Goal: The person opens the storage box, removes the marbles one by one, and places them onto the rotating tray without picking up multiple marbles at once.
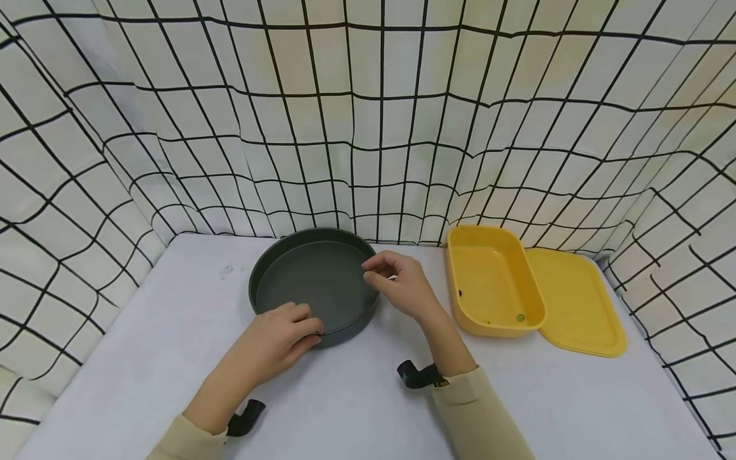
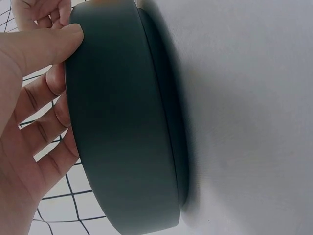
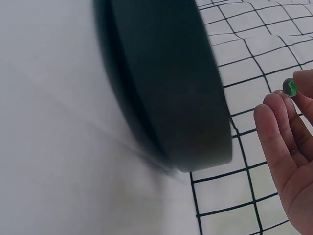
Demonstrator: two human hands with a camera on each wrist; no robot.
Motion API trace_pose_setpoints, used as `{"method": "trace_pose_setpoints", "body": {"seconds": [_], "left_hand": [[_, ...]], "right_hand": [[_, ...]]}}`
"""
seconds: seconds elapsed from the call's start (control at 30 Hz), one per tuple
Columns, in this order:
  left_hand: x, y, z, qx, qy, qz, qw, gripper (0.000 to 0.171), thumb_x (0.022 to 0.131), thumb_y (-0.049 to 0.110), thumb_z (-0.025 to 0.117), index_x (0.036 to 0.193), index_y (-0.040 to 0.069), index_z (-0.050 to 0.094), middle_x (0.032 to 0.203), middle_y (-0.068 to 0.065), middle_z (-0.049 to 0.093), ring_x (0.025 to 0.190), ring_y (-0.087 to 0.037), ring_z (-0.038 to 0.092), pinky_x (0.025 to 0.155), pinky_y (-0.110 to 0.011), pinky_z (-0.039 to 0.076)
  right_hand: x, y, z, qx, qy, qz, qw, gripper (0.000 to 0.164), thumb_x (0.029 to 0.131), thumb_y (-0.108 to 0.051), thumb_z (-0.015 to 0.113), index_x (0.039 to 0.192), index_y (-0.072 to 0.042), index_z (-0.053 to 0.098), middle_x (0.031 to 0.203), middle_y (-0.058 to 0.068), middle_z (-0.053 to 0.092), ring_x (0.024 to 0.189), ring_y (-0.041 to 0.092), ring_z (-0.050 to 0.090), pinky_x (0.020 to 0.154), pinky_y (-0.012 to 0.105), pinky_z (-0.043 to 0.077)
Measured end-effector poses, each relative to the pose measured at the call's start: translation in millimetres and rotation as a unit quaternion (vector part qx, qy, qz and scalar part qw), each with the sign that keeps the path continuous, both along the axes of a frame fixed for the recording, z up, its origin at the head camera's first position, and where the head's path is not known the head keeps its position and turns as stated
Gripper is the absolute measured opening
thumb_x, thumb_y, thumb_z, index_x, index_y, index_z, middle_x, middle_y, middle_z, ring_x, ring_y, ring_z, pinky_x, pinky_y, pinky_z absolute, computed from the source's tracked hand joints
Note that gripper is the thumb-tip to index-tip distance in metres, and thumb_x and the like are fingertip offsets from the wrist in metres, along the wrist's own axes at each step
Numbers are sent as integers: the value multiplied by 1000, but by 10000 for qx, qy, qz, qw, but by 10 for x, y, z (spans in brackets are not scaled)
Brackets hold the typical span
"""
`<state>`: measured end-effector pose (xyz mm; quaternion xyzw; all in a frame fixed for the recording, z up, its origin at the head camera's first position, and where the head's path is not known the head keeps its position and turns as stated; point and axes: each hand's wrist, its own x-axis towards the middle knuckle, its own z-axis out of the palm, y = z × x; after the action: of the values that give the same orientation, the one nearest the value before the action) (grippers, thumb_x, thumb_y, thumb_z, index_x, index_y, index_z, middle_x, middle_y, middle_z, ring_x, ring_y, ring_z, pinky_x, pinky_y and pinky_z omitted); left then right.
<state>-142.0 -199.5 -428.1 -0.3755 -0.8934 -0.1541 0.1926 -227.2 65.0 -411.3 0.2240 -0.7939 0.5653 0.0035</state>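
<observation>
A round, dark green pan (image 1: 322, 275) with a low wall lies on the white table. My left hand (image 1: 278, 342) grips its near rim, thumb (image 2: 73, 36) against the outer wall and the other fingers over the inner side. Above the pan's right rim is my right hand (image 1: 400, 284). Between thumb and fingertips it pinches a green glass marble (image 3: 290, 87), which the fingers hide in the head view.
To the right stands a yellow rectangular tub (image 1: 494, 275) holding a green marble (image 1: 520, 317) and other small bits. Its flat yellow lid (image 1: 583, 306) lies beside it, partly under its edge. Black netting (image 1: 379, 147) over white cloth encloses the table.
</observation>
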Motion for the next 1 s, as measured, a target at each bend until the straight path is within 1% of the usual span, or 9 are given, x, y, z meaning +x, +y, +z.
{"method": "trace_pose_setpoints", "body": {"seconds": [0.1, 0.17, 0.23, 0.3, 0.47, 0.57, 0.73, 0.83, 1.0], "left_hand": [[-1, 2, 8, -15, -4, 16, 10000, 17, 81, 17, 83, 91, 24, 70, 83, 14, 52, 73, -6, 47, 62, -23, 46], [-2, 5, 15, -23, -6, 18, 10000, 17, 81, 17, 83, 91, 24, 70, 83, 14, 52, 73, -6, 47, 62, -23, 46], [-3, 7, 20, -29, 2, 16, 10000, 17, 81, 17, 83, 91, 23, 70, 83, 13, 52, 73, -6, 47, 62, -23, 46], [-4, 9, 24, -32, 26, 8, 10000, 17, 81, 17, 83, 91, 23, 70, 83, 13, 51, 73, -6, 47, 62, -24, 45], [-5, 15, 29, -33, 55, 1, 10000, 17, 81, 17, 83, 91, 23, 70, 82, 12, 51, 72, -6, 45, 61, -23, 44], [-5, 16, 26, -37, 40, 9, 10000, 16, 81, 17, 83, 91, 23, 71, 82, 12, 51, 72, -6, 45, 61, -24, 44], [0, 13, 13, -39, 26, 7, 10000, 16, 82, 18, 82, 92, 23, 71, 83, 12, 52, 73, -7, 47, 62, -24, 45], [2, 12, 6, -53, 8, 14, 10000, 15, 83, 18, 81, 92, 23, 70, 83, 12, 52, 73, -6, 46, 62, -24, 45], [6, 12, -1, -101, 20, 39, 9999, 15, 83, 19, 81, 92, 24, 70, 82, 11, 50, 72, -7, 45, 62, -24, 44]], "right_hand": [[5, -26, -31, 74, 32, 53, 10000, 13, 93, -14, 69, 104, -9, 72, 94, 2, 72, 83, 19, 64, 68, 28, 53], [11, -39, -42, 156, 59, 49, 9998, 11, 93, -14, 69, 103, -11, 72, 93, -1, 71, 83, 17, 64, 68, 29, 53], [15, -51, -54, 290, 100, 24, 9995, 11, 93, -14, 69, 103, -13, 72, 93, -3, 71, 83, 15, 64, 70, 30, 54], [18, -66, -72, 441, 181, 22, 9989, 12, 93, -15, 68, 104, -11, 72, 94, -5, 71, 83, 13, 64, 71, 30, 55], [32, -117, -123, 796, 668, 47, 9946, 13, 93, -12, 67, 103, -7, 71, 94, -4, 71, 82, 8, 64, 74, 26, 56], [46, -162, -149, 927, 978, 47, 9909, 11, 92, -11, 68, 101, -8, 71, 94, -3, 71, 79, 7, 64, 72, 24, 56], [88, -262, -202, 1204, 1185, 193, 9854, 12, 92, -13, 68, 102, -9, 72, 93, -4, 70, 78, 6, 64, 70, 21, 54], [121, -323, -223, 1588, 1438, 245, 9765, 12, 90, -14, 69, 102, -11, 73, 91, -5, 68, 78, 6, 63, 70, 21, 53], [158, -396, -268, 2560, 2106, 66, 9434, 11, 88, -15, 72, 98, -19, 73, 88, -7, 66, 76, 5, 59, 69, 21, 50]]}}
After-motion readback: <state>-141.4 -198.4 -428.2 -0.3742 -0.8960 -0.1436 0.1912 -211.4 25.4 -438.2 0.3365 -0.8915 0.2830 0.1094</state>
